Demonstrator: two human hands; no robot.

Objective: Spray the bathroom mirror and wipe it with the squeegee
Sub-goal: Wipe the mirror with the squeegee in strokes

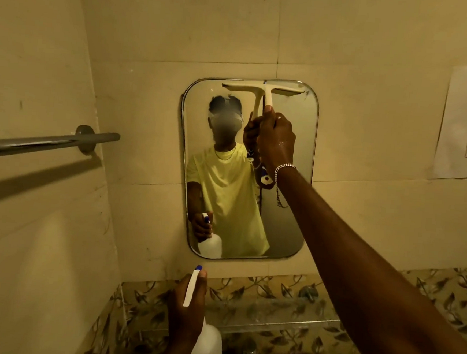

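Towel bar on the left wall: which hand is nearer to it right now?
Left. The left hand, holding the spray bottle, is below and right of the towel bar; the right hand is farther right, at the mirror.

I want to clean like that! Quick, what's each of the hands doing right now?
Left hand: closed around the spray bottle, held low below the mirror.
Right hand: closed on the squeegee handle, blade at the mirror's top edge.
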